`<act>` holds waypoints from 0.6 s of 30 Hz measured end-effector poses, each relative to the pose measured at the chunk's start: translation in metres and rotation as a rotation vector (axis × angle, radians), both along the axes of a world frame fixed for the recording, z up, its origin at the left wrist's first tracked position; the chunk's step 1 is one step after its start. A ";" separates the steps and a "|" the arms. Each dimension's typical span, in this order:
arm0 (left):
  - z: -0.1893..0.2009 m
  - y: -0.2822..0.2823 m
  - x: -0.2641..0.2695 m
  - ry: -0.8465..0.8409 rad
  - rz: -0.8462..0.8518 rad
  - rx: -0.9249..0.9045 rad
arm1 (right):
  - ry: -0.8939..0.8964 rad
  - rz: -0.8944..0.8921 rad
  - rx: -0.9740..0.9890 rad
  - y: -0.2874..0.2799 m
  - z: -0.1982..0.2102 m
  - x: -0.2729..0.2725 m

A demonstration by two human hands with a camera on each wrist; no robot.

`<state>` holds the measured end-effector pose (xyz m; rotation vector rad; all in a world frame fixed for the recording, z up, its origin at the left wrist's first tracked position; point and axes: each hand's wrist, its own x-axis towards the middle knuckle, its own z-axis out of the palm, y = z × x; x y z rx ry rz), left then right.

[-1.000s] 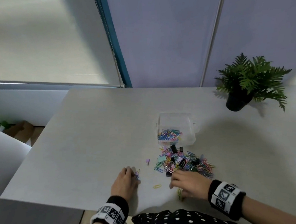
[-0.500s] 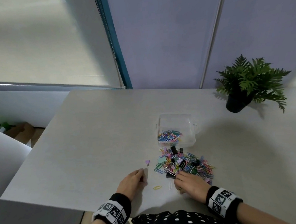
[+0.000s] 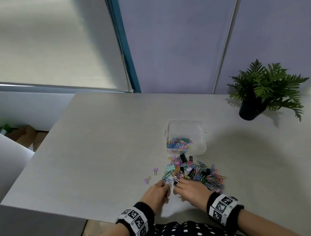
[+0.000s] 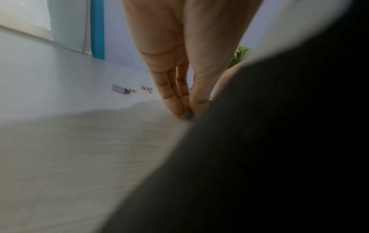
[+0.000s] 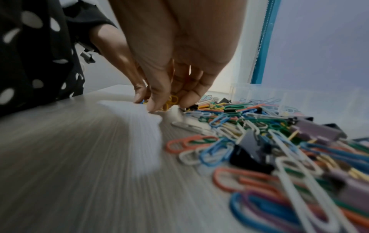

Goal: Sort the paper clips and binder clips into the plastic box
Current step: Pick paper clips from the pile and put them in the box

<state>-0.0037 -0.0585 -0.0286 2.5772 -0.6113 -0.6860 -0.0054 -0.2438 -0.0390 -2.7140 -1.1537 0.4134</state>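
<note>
A pile of coloured paper clips and binder clips (image 3: 195, 172) lies on the table just in front of the clear plastic box (image 3: 199, 148). Paper clips fill the box's near left part. My left hand (image 3: 164, 183) is at the pile's near left edge and pinches a blue paper clip (image 4: 189, 113) between thumb and fingers. Right beside it, my right hand (image 3: 176, 184) curls its fingers round yellow paper clips (image 5: 172, 100) at the table surface. Two purple binder clips (image 3: 146, 180) (image 3: 155, 170) lie apart, left of the pile.
A potted fern (image 3: 263, 92) stands at the back right of the table (image 3: 98, 149). The table's left edge and front edge are close to my hands. A window blind and wall are behind.
My left hand slid right from the purple binder clip to the pile's edge. My right hand shifted slightly left and forward, so the two hands now nearly touch.
</note>
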 end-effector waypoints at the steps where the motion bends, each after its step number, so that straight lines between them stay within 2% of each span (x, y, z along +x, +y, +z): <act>1: -0.002 -0.001 0.000 -0.006 0.004 0.014 | -0.019 0.016 -0.028 0.001 -0.001 0.000; 6: 0.001 -0.007 0.007 -0.129 -0.011 0.207 | -0.167 0.036 -0.071 0.001 0.002 -0.006; 10: 0.007 -0.012 0.021 -0.131 0.201 0.126 | -0.162 0.023 -0.075 0.002 0.007 -0.007; 12: 0.008 -0.016 0.029 -0.113 0.246 0.096 | -0.172 0.049 -0.094 0.002 0.006 -0.006; 14: 0.009 -0.019 0.033 -0.107 0.256 0.106 | -0.145 0.039 -0.086 0.000 0.008 -0.004; 16: 0.009 -0.022 0.036 -0.126 0.244 0.133 | -0.123 0.030 0.010 -0.004 0.013 -0.005; 18: 0.009 -0.023 0.038 -0.137 0.218 0.172 | 0.067 -0.061 0.192 -0.011 0.020 0.000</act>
